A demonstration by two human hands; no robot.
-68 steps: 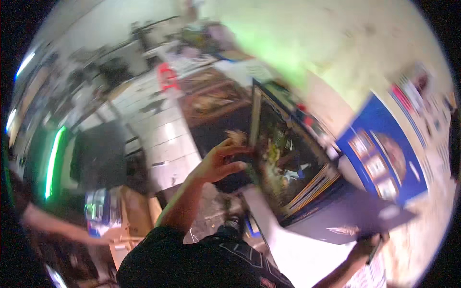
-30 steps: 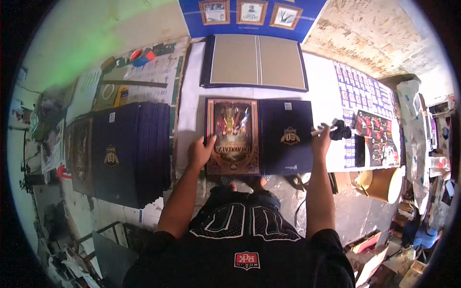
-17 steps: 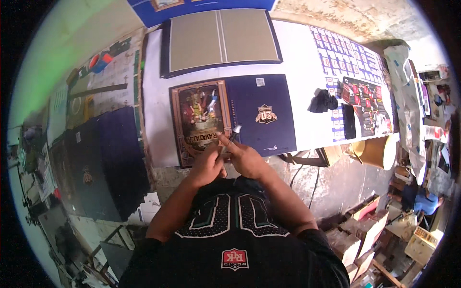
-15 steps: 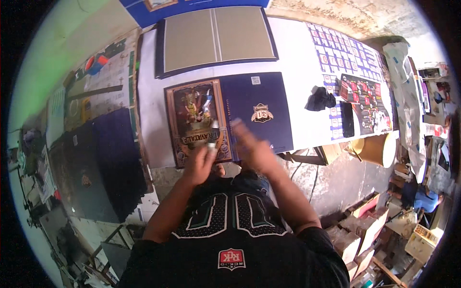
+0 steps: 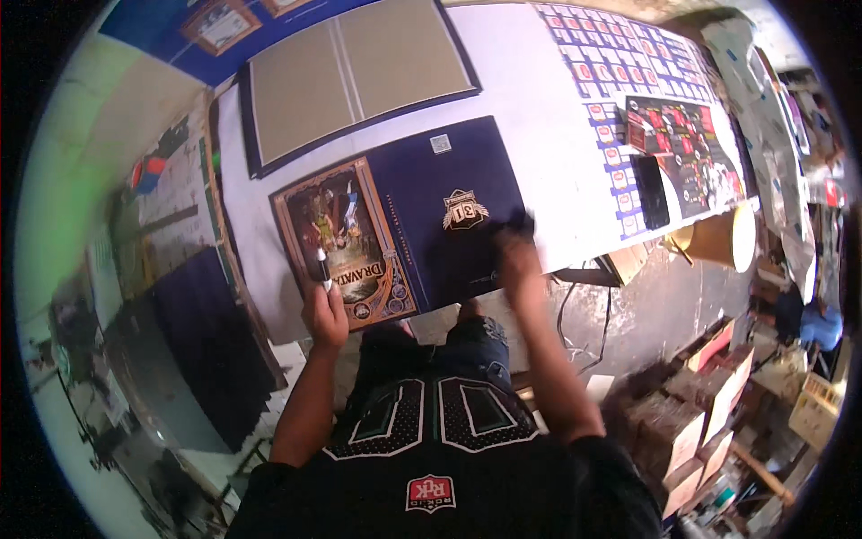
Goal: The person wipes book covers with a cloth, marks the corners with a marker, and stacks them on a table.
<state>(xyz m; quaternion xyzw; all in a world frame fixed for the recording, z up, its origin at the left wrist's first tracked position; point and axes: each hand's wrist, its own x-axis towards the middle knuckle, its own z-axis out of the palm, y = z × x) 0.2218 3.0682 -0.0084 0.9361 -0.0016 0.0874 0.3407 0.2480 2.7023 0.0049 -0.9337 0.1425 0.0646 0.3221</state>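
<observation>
A dark blue printed cover (image 5: 431, 260) lies spread on the white table (image 5: 548, 135), with an upside-down illustrated panel (image 5: 314, 216) on its left half and a gold-and-white emblem on its right. My left hand (image 5: 325, 314) is closed around a small black-and-white pen-like tool (image 5: 324, 267), its pale tip pointing up over the illustrated panel. At the cover's right edge, my right hand (image 5: 523, 265) grips a black cloth (image 5: 515, 224) against the surface. Motion blurs the fingers of that hand somewhat.
Behind the cover sits an open board case (image 5: 350, 72) with beige lining. To the right lie printed sheets (image 5: 611, 54), a dark red-and-black leaflet (image 5: 687, 148) and a black phone-like slab (image 5: 650, 192). Cardboard boxes (image 5: 669, 422) stand on the floor at right; a dark blue sheet hangs at left.
My right hand now has the black cloth, which lay on the table farther right before. My left hand has shifted left with the pen-like tool. The whole view has turned slightly.
</observation>
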